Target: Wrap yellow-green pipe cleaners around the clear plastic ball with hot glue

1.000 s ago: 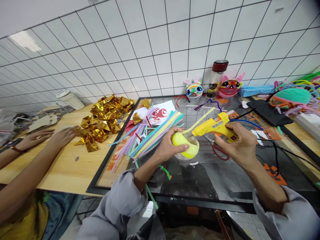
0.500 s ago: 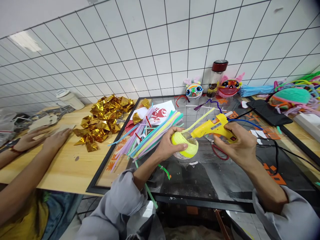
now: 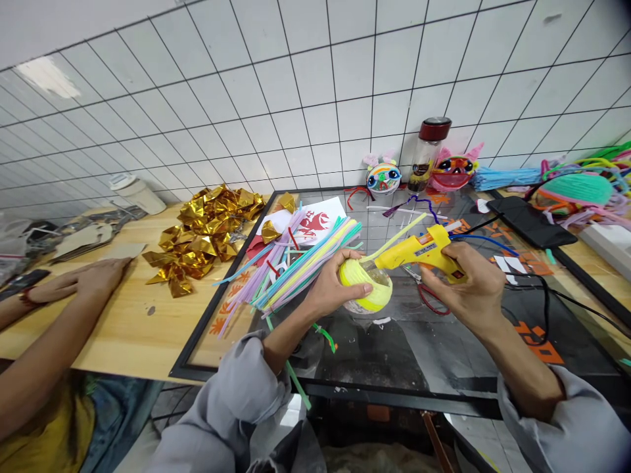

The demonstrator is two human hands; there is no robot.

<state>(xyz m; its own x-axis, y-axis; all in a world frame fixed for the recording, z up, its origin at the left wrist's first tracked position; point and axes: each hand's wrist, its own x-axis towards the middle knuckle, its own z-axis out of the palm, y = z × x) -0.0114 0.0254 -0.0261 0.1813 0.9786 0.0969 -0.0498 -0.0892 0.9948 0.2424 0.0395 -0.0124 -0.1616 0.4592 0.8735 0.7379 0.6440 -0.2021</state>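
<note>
My left hand [image 3: 334, 287] is closed round a small rounded bowl [image 3: 377, 297] covered partly in yellow pipe cleaner. A loose yellow length of pipe cleaner [image 3: 404, 231] sticks up from it to the right. My right hand [image 3: 468, 276] grips a yellow hot glue gun [image 3: 417, 251], its nozzle at the bowl's upper edge; whether it touches I cannot tell. Red-handled scissors [image 3: 434, 299] lie under the gun. Left of the bowl is a bundle of coloured pipe cleaners [image 3: 305, 269].
Two decorated animal faces [image 3: 383, 179] and a lidded bottle [image 3: 428, 154] stand by the tiled wall. A black phone [image 3: 532, 220] lies right, near black cords. At left are gold foil shapes [image 3: 211, 226] and another person's hands [image 3: 93, 279] on paper.
The glue gun's nozzle has shifted slightly left along the bowl's edge. My left hand stays on the bowl. The other person's hands have moved a little left.
</note>
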